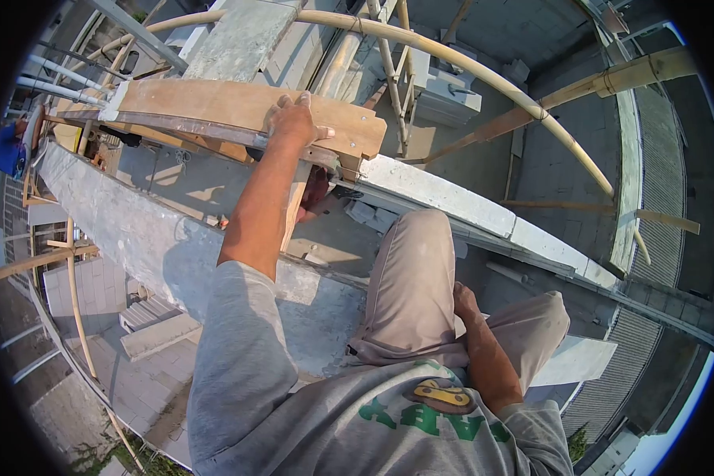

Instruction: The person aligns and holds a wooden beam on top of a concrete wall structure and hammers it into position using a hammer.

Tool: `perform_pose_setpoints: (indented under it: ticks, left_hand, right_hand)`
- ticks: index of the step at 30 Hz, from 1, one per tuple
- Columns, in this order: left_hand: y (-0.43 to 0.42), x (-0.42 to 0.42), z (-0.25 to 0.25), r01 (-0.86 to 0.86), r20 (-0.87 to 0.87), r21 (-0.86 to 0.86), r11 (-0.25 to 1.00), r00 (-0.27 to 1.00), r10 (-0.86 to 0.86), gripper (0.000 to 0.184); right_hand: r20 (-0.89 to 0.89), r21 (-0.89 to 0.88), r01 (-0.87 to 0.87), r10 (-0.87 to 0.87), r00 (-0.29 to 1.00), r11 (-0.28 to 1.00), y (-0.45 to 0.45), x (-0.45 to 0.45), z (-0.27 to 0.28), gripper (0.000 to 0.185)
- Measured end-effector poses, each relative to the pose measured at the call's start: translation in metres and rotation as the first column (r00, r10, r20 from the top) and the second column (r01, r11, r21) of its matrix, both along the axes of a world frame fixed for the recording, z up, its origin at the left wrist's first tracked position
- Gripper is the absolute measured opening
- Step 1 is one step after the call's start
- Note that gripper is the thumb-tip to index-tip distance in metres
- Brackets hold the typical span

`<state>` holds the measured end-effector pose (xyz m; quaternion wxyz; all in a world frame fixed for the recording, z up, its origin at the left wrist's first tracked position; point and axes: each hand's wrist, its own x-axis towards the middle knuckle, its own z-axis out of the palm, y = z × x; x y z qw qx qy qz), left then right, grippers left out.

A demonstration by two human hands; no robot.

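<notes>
My left hand [292,125] reaches forward onto a long plywood board [198,101] with a notched right end. Its fingers bend at the board's far edge, and the thumb points right across its face. The board lies along a timber frame that meets a row of pale blocks [452,189]. My right hand [466,302] hangs in shade between my bent knees, beside my trouser leg [416,278]. Its fingers are curled in, and whatever they might hold is hidden. Below the board, a dark reddish shape [317,189] is partly hidden; I cannot tell what it is.
A grey concrete ledge [127,190] runs from my seat toward the far left. Bamboo poles [484,71] cross ahead and right. A person in blue [9,149] is at the left edge. Lower levels with stacked blocks [444,99] show beneath.
</notes>
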<state>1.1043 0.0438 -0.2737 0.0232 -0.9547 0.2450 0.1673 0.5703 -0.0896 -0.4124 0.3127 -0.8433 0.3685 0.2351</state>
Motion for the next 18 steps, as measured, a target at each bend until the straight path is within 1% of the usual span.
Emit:
perform_pose_setpoints:
  ticks: [3, 7, 9, 12, 15, 18]
  left_hand:
    - [-0.011, 0.005, 0.008, 0.041, -0.047, 0.062, 0.997, 0.998, -0.039, 0.108]
    - [-0.017, 0.014, 0.009, 0.099, -0.097, 0.117, 0.988, 0.991, -0.088, 0.113]
    - [-0.016, 0.013, 0.012, 0.086, -0.076, 0.113, 0.99, 0.994, -0.078, 0.113]
    - [-0.018, 0.014, 0.011, 0.081, -0.072, 0.112, 0.99, 0.995, -0.073, 0.113]
    - [-0.017, 0.019, 0.003, 0.089, -0.052, 0.118, 0.989, 0.995, -0.084, 0.113]
    - [-0.013, 0.018, -0.003, 0.11, -0.014, 0.139, 0.984, 0.994, -0.11, 0.112]
  right_hand:
    - [0.038, 0.021, 0.07, -0.071, 0.997, 0.997, 0.0, 0.0, 0.001, 0.034]
    - [0.033, -0.024, 0.075, -0.074, 0.997, 0.997, 0.002, 0.005, -0.005, 0.033]
    - [0.041, -0.025, 0.108, -0.107, 0.993, 0.994, 0.005, 0.005, -0.002, 0.033]
    - [0.078, -0.01, 0.038, -0.037, 0.996, 0.999, 0.007, 0.003, -0.002, 0.033]
    - [0.064, -0.01, 0.041, -0.041, 0.997, 0.999, 0.011, 0.002, -0.002, 0.033]
    - [0.064, 0.014, 0.128, -0.129, 0.99, 0.992, 0.009, 0.001, -0.006, 0.034]
